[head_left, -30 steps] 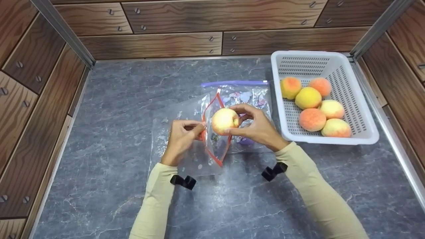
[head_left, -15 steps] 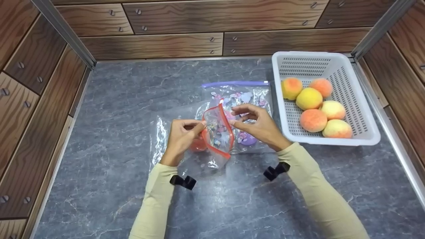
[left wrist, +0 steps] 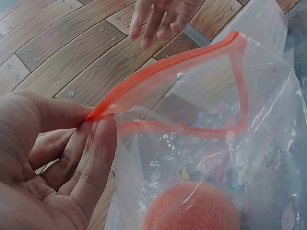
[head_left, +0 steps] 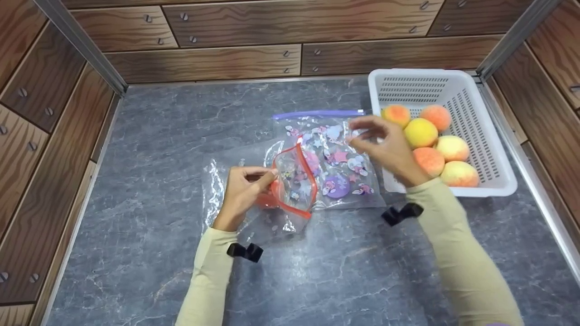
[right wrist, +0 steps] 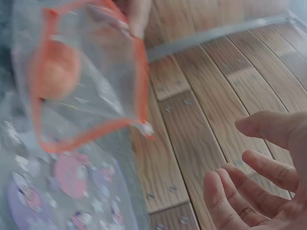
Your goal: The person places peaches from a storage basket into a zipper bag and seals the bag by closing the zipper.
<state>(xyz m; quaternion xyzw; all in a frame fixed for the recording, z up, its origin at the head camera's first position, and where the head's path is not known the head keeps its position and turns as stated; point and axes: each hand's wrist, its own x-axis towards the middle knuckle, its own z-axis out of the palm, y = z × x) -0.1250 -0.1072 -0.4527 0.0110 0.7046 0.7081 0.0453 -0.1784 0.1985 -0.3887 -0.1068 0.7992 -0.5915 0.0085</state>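
Note:
My left hand (head_left: 242, 192) pinches the red rim of a clear zip bag (head_left: 312, 183) between thumb and fingers, and the bag's mouth gapes. Inside the bag sits a peach (left wrist: 192, 208), mostly behind the left hand in the head view. My right hand (head_left: 387, 147) holds nothing; its fingers are loosely bent, over the left edge of the white basket (head_left: 500, 181). Several peaches (head_left: 453, 149) lie in that basket, partly covered by the right hand and wrist.
Under the red-rimmed bag lies another clear zip bag (head_left: 358, 176) with a purple zip and cartoon prints, flat on the grey marbled table (head_left: 158, 158). Wood-patterned walls (head_left: 235, 59) enclose the back and sides.
The peach in the right hand went into the bag and was let go. Then the emptied right hand moved right and away toward the basket. The left hand kept hold of the rim.

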